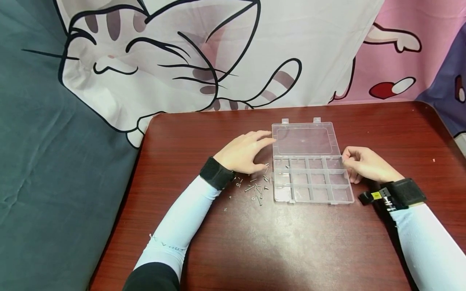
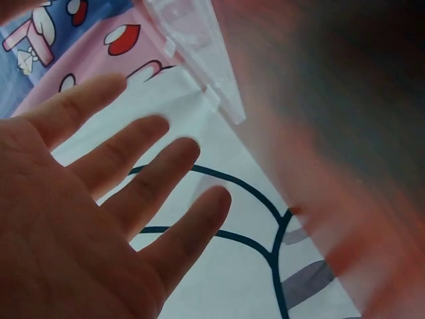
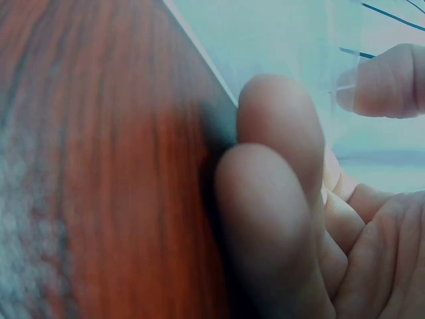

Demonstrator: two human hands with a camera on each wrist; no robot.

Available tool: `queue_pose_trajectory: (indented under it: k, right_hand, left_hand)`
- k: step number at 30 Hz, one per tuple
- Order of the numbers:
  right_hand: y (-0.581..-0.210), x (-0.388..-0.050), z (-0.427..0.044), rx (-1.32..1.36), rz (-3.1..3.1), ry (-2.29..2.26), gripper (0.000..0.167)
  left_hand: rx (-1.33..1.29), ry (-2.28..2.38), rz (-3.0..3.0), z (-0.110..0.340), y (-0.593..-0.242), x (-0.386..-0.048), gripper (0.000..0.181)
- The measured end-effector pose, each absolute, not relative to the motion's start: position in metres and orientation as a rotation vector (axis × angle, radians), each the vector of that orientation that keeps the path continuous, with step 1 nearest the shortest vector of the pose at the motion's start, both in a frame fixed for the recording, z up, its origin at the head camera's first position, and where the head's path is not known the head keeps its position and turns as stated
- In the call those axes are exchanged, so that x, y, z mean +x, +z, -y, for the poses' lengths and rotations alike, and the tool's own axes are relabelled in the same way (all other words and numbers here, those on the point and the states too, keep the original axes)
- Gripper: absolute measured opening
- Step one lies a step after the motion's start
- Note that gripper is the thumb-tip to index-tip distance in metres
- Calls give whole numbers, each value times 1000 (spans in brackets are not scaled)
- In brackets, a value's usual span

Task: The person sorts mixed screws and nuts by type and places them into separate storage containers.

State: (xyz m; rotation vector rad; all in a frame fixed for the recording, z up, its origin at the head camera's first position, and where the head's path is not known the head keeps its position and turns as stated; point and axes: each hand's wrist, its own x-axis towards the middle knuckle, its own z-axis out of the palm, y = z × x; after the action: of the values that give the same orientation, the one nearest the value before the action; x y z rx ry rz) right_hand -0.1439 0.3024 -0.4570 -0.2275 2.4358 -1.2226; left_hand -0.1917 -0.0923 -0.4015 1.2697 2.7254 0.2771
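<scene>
A clear plastic compartment box [image 1: 313,201] lies on the table with its lid [image 1: 305,141] folded back, away from me. My left hand [image 1: 246,152] hovers over the table at the lid's left side, fingers spread and fairly straight; in the left wrist view the palm [image 2: 60,219] holds nothing. At the box's right edge, my right hand [image 1: 367,163] grips the side wall, thumb on one side and curled fingers [image 3: 265,199] on the other. Small metal screws and nuts [image 1: 259,190] lie scattered left of the box. One small piece [image 1: 287,166] sits in the far-left compartment.
The brown wooden table [image 1: 291,242] ends at a far edge, where a cartoon-printed cloth [image 1: 255,52] hangs. Some tiny loose bits [image 1: 225,209] lie nearer me on the left. Both wrists carry black straps [image 1: 217,173].
</scene>
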Motion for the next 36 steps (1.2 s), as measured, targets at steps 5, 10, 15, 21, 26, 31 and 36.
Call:
queue_pose_trajectory:
  k: [5,10,15,21,26,31,36]
  right_hand:
    - [-457,-144,-302,-233,-2436,-1225,5]
    - [-456,-144,-302,-235,-2435,-1231,6]
    - [-456,-145,-303,-239,-2433,-1233,5]
    - [-459,-144,-305,-238,-2432,-1228,6]
    - [-460,-143,-305,-235,-2437,-1219,8]
    - [-461,-143,-305,-241,-2437,-1222,14]
    - [-460,-144,-305,-250,-2433,-1231,13]
  left_hand:
    - [1260,272,-2717,94,-408,-191,53]
    - [1299,270,-2725,92,-417,-191,38]
    - [1325,258,-2718,89,-423,-189,29]
    - [1323,275,-2701,85,-430,-186,23]
    - [1341,305,-2689,84,-435,-186,23]
    - [1371,307,-2697,83,-439,-186,21]
    - [1401,302,-2720,83,-442,-188,17]
